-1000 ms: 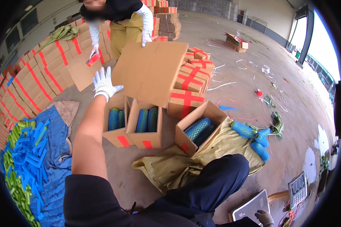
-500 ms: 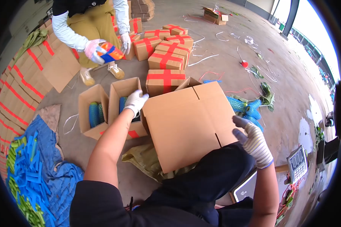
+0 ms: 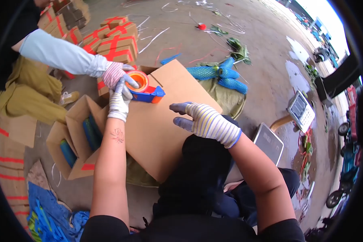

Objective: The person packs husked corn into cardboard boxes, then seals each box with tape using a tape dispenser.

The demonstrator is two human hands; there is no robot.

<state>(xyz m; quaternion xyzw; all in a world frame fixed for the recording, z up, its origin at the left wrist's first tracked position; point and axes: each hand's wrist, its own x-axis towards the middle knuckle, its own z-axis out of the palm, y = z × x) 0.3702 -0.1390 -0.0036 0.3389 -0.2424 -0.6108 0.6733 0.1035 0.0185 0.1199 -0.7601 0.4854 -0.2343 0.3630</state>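
Note:
A tape dispenser (image 3: 149,94), blue and orange with a roll of red-orange tape, is above the left part of a large cardboard box (image 3: 169,117). A co-worker's gloved hand (image 3: 115,74) is on it. My left hand (image 3: 120,103), in a white and grey glove, reaches up against that hand and the dispenser; its fingers overlap them, and its exact hold cannot be made out. Over the box's right side, my right hand (image 3: 207,121) in a striped glove has thumb and fingers apart, holding nothing.
Two open boxes (image 3: 74,141) with blue-netted produce stand at left. Taped boxes (image 3: 117,44) are stacked behind. Blue-netted bundles (image 3: 230,76) lie beyond the large box. A scale display (image 3: 300,111) and platform (image 3: 268,143) are at right. Puddles and leaves mark the floor.
The co-worker has leaned in and brought the tape dispenser over the large box. My left hand has moved from the open boxes to meet it. The whole view has swung to the right.

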